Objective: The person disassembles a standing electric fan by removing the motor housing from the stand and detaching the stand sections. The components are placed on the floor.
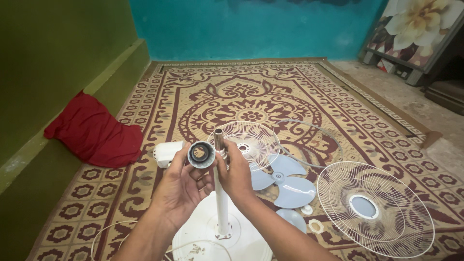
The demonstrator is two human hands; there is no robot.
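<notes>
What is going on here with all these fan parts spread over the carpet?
A person sits over a patterned carpet with a pedestal fan taken apart. The left hand holds a round grey collar piece at the top of the white stand pole, while the right hand grips the pole just below its metal tip. The pole stands upright on the round white base. Nearby lie the blue fan blade, two wire guard grilles and the white motor housing.

A round grey collar [201, 154], hollow end facing up, sits beside the upright white fan pole [221, 198], centre near.
</notes>
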